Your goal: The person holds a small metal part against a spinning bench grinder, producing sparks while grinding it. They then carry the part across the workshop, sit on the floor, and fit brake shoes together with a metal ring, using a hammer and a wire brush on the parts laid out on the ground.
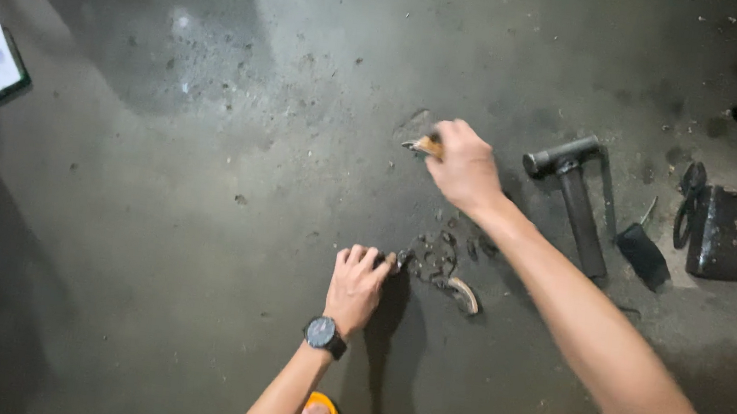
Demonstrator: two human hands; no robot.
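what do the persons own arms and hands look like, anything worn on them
Both arms are bare, with no sleeves in view and no gloves. The left hand has a dark wristwatch with a round face and black strap on its wrist. The right hand wears nothing: no watch, no band, no ring visible.

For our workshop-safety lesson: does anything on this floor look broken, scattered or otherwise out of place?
Yes. Small dark fragments lie scattered on the concrete floor beside the left hand, with a curved pale piece among them; they look like broken bits. The right hand grips a tool with a pale handle. A hammer lies loose nearby.
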